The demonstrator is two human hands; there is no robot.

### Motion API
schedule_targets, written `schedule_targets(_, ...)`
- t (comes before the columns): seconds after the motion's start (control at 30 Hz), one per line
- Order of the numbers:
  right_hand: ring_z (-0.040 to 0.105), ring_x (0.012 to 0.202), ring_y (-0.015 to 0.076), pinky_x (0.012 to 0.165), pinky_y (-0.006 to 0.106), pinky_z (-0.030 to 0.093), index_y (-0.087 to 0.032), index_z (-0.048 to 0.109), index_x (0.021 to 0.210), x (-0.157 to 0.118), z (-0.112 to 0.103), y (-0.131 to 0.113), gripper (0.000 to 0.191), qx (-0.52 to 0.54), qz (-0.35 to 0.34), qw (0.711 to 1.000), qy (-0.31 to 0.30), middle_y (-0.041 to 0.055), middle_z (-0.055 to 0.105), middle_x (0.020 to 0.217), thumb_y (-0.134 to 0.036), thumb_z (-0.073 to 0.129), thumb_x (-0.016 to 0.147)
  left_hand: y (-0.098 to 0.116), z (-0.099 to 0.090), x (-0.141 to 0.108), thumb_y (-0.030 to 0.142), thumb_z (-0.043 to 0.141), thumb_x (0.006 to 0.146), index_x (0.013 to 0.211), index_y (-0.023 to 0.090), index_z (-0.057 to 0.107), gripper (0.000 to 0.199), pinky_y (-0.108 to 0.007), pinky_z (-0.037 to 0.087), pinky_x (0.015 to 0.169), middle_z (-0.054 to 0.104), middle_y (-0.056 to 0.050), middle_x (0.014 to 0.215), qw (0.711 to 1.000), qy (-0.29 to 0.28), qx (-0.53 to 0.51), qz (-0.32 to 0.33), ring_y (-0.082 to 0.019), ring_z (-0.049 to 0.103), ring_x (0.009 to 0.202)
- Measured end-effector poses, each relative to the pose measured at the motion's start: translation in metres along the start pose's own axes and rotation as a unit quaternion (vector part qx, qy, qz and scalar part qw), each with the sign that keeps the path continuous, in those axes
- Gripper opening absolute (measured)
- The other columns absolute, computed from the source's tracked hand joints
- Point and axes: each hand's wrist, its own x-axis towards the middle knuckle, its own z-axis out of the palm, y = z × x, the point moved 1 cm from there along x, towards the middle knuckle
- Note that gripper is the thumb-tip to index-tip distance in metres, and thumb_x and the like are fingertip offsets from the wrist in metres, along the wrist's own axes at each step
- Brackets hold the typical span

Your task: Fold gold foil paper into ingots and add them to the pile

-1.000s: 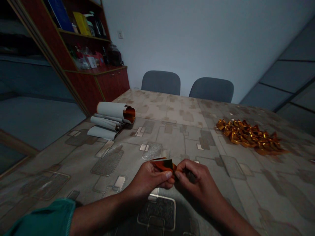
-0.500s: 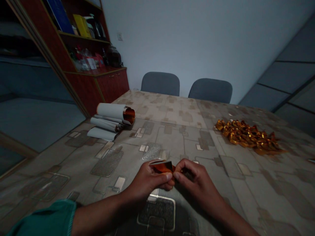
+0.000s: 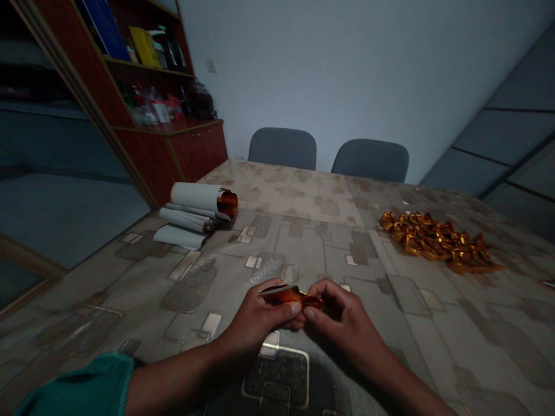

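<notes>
A shiny orange-gold foil piece [image 3: 284,293] is held between both hands above the near part of the table. My left hand [image 3: 266,312] is closed on its left part, thumb on top. On its right end my right hand [image 3: 338,309] pinches with thumb and forefinger. The fingertips of the two hands nearly touch. Several folded gold foil pieces [image 3: 437,240] lie in a cluster at the right of the table. Rolled and folded sheets [image 3: 197,199], pale outside and orange inside, rest at the left.
The patterned tablecloth [image 3: 321,245] covers the table. Two grey chairs [image 3: 282,147] stand at its far edge. A red-brown cabinet [image 3: 197,147] with shelves of items is at the back left.
The foil between my hands has tilted and more of it shows toward the right hand. My right fingers have shifted slightly on it.
</notes>
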Motion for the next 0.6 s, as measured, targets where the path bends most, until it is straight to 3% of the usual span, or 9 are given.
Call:
schedule_targets(0.17,0.055,0.066,0.0152,0.061,0.028,0.042,-0.020,0.061,0.075,-0.0005,-0.0008,0.0026,0.010,0.002,0.003,1.000,0.011,0.0000,0.065,0.070,-0.026,0.067,0.081,0.0005,-0.0006,0.0019,0.037,0.093,0.060,0.073,0.014,0.062,0.040,-0.026,0.051,0.066,0.067,0.000,0.067,1.000,-0.001,0.015,0.025,-0.014,0.064,0.064)
schedule_targets(0.33,0.061,0.077,0.0187,0.068,0.032,0.046,-0.022,0.064,0.094,-0.0009,-0.0045,0.0033,0.016,0.042,0.003,0.999,-0.010,0.0031,0.068,0.083,-0.034,0.066,0.084,0.0053,0.0001,0.0026,0.041,0.089,0.066,0.077,0.013,0.070,0.035,-0.025,0.048,0.064,0.068,-0.002,0.067,0.997,-0.010,0.047,0.057,-0.013,0.061,0.062)
schedule_targets(0.47,0.054,0.067,0.0166,0.061,0.031,0.041,-0.022,0.066,0.083,-0.0008,-0.0060,0.0050,0.013,-0.002,-0.001,1.000,-0.008,0.0015,0.065,0.074,-0.035,0.065,0.085,0.0069,-0.0019,0.0031,0.040,0.087,0.069,0.073,0.013,0.071,0.032,-0.025,0.048,0.065,0.068,-0.002,0.065,0.996,-0.002,0.057,0.075,-0.014,0.061,0.064)
schedule_targets(0.6,0.054,0.064,0.0156,0.060,0.030,0.040,-0.022,0.068,0.078,-0.0003,-0.0043,0.0053,0.014,0.027,0.002,1.000,-0.014,0.0014,0.067,0.072,-0.031,0.064,0.087,0.0048,-0.0034,0.0042,0.037,0.089,0.066,0.076,0.014,0.070,0.031,-0.025,0.049,0.066,0.070,-0.002,0.067,0.996,0.005,0.047,0.072,-0.014,0.062,0.065)
